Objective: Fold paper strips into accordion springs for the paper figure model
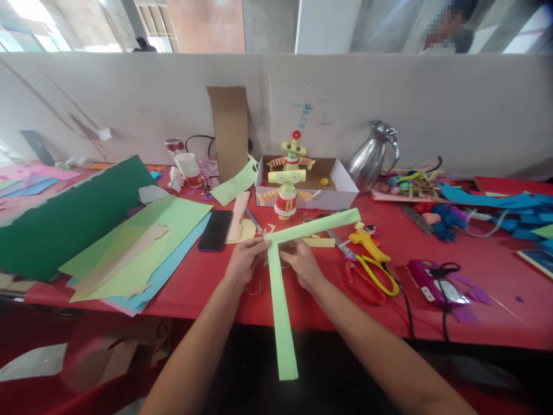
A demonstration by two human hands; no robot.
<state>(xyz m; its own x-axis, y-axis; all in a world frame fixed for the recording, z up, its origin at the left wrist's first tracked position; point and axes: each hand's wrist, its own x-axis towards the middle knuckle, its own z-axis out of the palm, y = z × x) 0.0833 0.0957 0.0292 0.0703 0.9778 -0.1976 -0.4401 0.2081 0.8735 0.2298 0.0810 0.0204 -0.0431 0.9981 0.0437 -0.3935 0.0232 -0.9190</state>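
Two light green paper strips (283, 311) meet at a corner between my hands over the front of the red table. One strip hangs down toward me past the table edge, and the other slants up to the right. My left hand (246, 257) pinches the corner, thumb on top. My right hand (303, 262) grips the joint from the right, its fingertips partly hidden behind the paper. Beyond my hands stands a paper-and-cup figure (286, 204) with pleated arms, and a similar figure (292, 151) is behind it at a white box (311, 200).
Scissors with yellow handles (378, 275), a yellow glue gun (369, 245) and a purple power strip (432, 282) with cords lie at right. A black phone (216, 230) and coloured paper sheets (181, 213) lie at left. A steel jug (374, 155) stands at the back.
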